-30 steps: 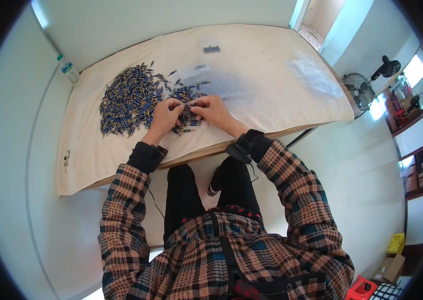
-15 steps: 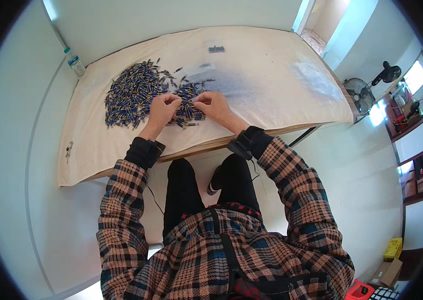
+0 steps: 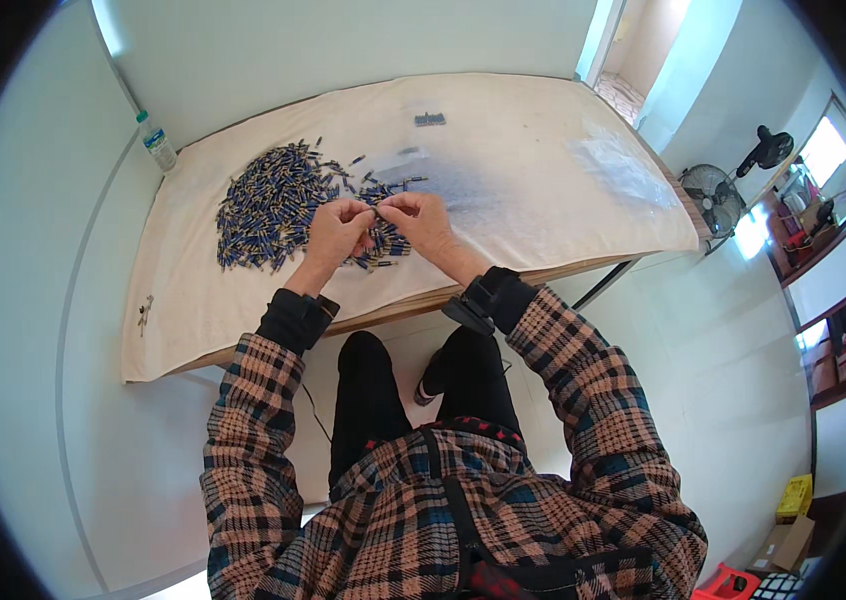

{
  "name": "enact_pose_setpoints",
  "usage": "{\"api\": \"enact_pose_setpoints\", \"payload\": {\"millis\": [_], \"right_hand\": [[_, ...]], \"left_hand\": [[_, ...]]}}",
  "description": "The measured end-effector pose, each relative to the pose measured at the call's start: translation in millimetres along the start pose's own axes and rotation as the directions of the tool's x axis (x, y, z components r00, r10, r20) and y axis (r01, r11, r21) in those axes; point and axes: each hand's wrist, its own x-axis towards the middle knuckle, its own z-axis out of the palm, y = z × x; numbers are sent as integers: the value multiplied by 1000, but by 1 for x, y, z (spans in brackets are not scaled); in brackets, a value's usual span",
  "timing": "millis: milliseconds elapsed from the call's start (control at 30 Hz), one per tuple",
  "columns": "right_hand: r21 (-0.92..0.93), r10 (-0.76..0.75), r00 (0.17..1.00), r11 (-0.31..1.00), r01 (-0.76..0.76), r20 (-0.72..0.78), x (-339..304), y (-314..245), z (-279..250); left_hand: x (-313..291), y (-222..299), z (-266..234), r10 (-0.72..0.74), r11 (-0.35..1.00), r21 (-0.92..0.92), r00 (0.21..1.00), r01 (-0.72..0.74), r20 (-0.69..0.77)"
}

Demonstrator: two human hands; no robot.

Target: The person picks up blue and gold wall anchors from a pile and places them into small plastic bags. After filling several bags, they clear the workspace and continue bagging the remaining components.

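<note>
A large heap of small blue cylindrical pieces with gold-coloured ends (image 3: 268, 205) lies on the cloth-covered table. A smaller pile of the same pieces (image 3: 398, 245) spreads under and around my hands. My left hand (image 3: 336, 240) is closed in a pinch above this pile. From the right, my right hand (image 3: 423, 225) is pinched too, its fingertips meeting those of the left. Between the fingertips shows a small dark piece (image 3: 376, 212), mostly hidden, its exact kind too small to make out.
A cluster of small grey-dark pieces (image 3: 430, 119) sits toward the table's far edge. Clear plastic bags (image 3: 623, 170) lie at the right. A capped bottle (image 3: 157, 142) stands at the far left corner, and small metal bits (image 3: 146, 312) lie near the left front. A fan (image 3: 711, 200) stands beyond the right edge.
My hands, apart half a second ago, have come together so that their fingertips meet. The whole view has shifted slightly, with the table lower in the picture.
</note>
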Motion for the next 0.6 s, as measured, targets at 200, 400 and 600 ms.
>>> {"api": "enact_pose_setpoints", "payload": {"millis": [200,400,600], "right_hand": [[372,220,968,894,-250,122,-6,-22,0],[348,238,959,895,-279,156,-3,-32,-15],[320,268,936,887,-333,230,-11,-27,-18]], "left_hand": [[-6,2,11,-2,982,-188,997,-12,-73],[-7,10,21,83,951,-298,996,-87,-26],[-6,4,19,55,972,-227,998,-56,-10]]}}
